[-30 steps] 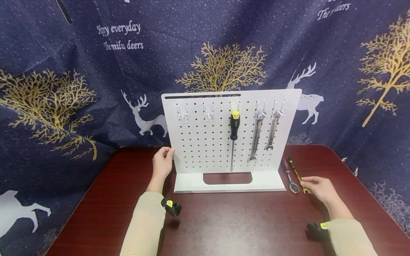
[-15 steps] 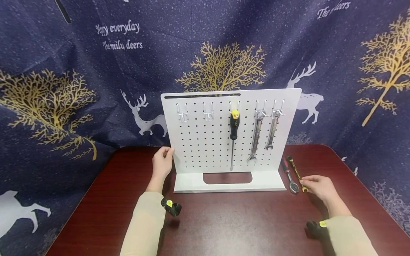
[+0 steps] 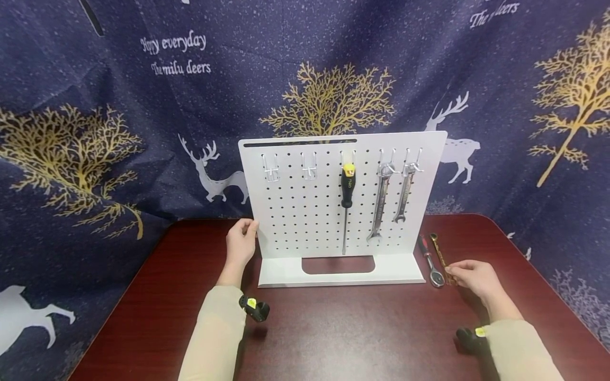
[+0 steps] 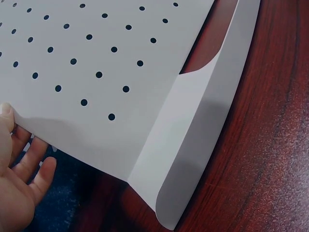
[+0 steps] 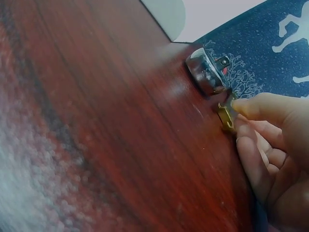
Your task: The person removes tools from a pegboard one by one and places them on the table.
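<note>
My left hand (image 3: 241, 242) pinches the left edge of a white pegboard (image 3: 305, 227), thumb in front and fingers behind, as the left wrist view shows. On the right, my right hand (image 3: 476, 280) pinches a gold wrench (image 3: 440, 253) near its open end, between thumb and fingers. The wrench's far ring end points away from me, and in the right wrist view its open-ended jaw stands edge-up just over the table. Left of it lies a ratchet wrench (image 3: 436, 277) with a red and black handle, its round head toward me.
On the pegboard's hooks hang a black-and-yellow screwdriver (image 3: 348, 188), a larger silver wrench (image 3: 380, 206) and a smaller silver wrench (image 3: 405, 196). Two wire hooks at the left, a first hook (image 3: 271, 172) and a second hook (image 3: 308, 170), bear nothing. A patterned blue cloth (image 3: 214, 106) hangs behind the dark red table (image 3: 333, 328).
The gold wrench has turned in my right fingers, its open end now more edge-on and partly behind them. My left hand stays at the pegboard's edge.
</note>
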Demonstrator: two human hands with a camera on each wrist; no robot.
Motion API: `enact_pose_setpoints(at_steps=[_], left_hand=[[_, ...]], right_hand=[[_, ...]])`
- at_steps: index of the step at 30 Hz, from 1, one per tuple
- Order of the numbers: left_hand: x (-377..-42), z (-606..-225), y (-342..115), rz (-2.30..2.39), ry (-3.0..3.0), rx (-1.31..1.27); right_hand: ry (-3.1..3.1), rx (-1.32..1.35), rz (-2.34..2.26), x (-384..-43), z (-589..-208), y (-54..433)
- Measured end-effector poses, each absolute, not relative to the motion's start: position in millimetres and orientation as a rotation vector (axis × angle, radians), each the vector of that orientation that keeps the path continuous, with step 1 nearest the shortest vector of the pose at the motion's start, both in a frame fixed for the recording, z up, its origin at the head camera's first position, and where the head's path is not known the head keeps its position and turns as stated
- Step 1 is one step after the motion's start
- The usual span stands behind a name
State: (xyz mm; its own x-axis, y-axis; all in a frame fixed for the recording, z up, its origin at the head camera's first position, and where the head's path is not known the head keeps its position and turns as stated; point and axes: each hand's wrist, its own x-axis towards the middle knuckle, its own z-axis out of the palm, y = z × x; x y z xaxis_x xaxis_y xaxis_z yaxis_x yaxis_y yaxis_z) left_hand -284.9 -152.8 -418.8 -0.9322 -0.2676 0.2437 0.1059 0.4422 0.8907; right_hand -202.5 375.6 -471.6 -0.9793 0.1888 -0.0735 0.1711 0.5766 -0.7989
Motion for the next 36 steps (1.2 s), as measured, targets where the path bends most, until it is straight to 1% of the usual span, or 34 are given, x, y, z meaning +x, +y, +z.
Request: enact_pose_setpoints(at_steps=[22, 30, 36], left_hand=[[-284.1, -416.1, -159.7, -1.458, -2.332, 0.159], [-284.1, -418.3, -154.0, -1.458, -2.326, 0.145], [-284.5, -420.6, -153.4, -1.459, -2.325, 0.132]], right_hand=[[-2.812, -0.319, 1.398, -204.9, -464.3, 369.0], [-2.692, -0.352, 1.524, -198.3, -468.7, 374.3], [-2.57, -0.332, 1.613, -196.0, -463.2, 371.3]])
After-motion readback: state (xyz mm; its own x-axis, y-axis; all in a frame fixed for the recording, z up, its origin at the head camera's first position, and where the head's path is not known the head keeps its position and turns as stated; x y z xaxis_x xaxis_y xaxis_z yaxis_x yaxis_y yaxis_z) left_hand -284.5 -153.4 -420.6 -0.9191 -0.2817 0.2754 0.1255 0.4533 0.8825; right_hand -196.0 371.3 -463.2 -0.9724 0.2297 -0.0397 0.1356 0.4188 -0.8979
